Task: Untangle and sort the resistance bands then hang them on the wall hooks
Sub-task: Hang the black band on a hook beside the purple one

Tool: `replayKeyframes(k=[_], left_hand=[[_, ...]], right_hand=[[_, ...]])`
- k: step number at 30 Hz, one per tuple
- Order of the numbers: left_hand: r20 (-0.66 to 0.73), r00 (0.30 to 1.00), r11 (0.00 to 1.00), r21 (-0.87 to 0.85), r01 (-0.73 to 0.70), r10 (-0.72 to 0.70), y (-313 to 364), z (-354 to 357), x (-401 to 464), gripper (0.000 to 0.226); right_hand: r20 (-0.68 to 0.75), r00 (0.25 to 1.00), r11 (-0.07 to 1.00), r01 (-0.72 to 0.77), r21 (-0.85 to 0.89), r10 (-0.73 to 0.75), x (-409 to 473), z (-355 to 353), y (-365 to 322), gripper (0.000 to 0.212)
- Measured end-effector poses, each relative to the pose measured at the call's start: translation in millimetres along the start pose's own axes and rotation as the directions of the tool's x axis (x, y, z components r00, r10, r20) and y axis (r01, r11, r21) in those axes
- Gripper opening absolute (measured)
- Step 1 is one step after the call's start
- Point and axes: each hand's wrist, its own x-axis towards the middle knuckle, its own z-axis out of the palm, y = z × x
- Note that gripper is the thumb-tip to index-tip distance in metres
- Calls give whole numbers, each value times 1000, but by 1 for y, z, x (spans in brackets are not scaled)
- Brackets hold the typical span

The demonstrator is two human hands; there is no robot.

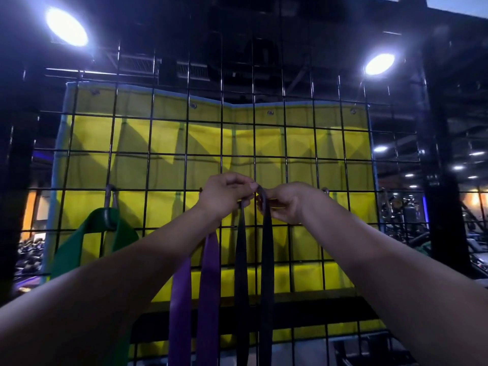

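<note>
Black band (266, 260), a flat loop, hangs pinched by both hands (253, 199)

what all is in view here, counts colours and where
black band: 1, black, hangs mid grid, top loop held by both hands
purple band: 1, purple, hangs just left of the black band, its top hidden behind the left hand
green band: 1, green, hangs from a hook at left
hooks: 2 plainly seen, grey metal, one at left carrying the green band, one bare at right
grid: 1, black wire, across the view
banner: 1, yellow, behind the grid
lights: 2 large, white, upper left and upper right
left hand: 1, grip on the black band's top
right hand: 1, grip on the black band's top
</note>
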Motion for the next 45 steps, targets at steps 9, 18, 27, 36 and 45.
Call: replayKeyframes(k=[9, 18, 27, 36, 45], left_hand=[[-83, 996, 981, 190, 26, -10, -2, -2, 6, 8], [-49, 988, 859, 490, 149, -143, 28, 3, 16, 10], [20, 993, 813, 576, 87, -120, 12, 12, 13, 9], [-33, 998, 872, 490, -24, 46, -14, 11, -8, 14], [-47, 996, 912, 407, -46, 71, -32, 25, -28, 29]], right_hand=[[2, 1000, 997, 6, 72, -7, -1, -1, 3, 23], [-8, 999, 998, 42, -53, -43, -10, 3, 3, 29], [-143, 983, 978, 83, -193, -112, 3, 3, 6, 29], [-96, 975, 973, 185, -137, -199, -4, -5, 15, 11], [71, 906, 734, 382, -562, -417, -23, -34, 50, 34]])
